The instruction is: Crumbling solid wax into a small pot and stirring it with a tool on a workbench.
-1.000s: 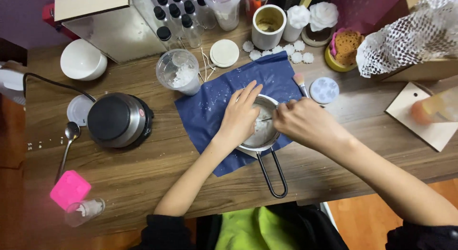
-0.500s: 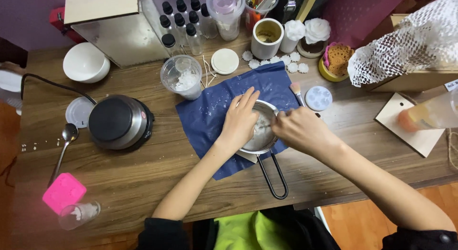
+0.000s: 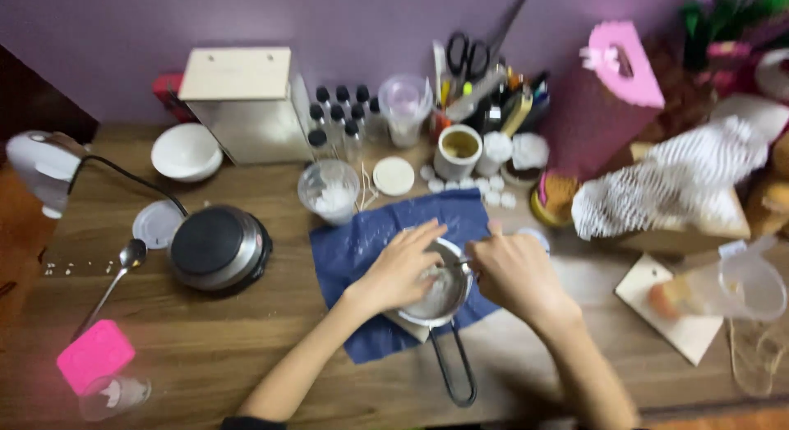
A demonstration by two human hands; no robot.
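Note:
A small metal pan (image 3: 444, 294) with a black wire handle sits on a dark blue cloth (image 3: 362, 241) on the wooden table. It holds a white substance. My left hand (image 3: 399, 270) rests over the pan's left rim, fingers spread across it. My right hand (image 3: 514, 274) is at the pan's right rim, pinching a thin metal utensil (image 3: 462, 264) that reaches into the pan; the blur hides its tip.
A round electric hot plate (image 3: 218, 248) and a spoon (image 3: 123, 262) lie at left, a pink block (image 3: 94, 354) at front left. A clear plastic cup (image 3: 329, 192), small dark-capped bottles (image 3: 341, 118), a mug (image 3: 456, 151), a pen holder and a white bowl (image 3: 186, 151) stand behind.
The camera has tilted up, so the pan and hands sit lower in view and the back wall shows. Both hands stay at the pan.

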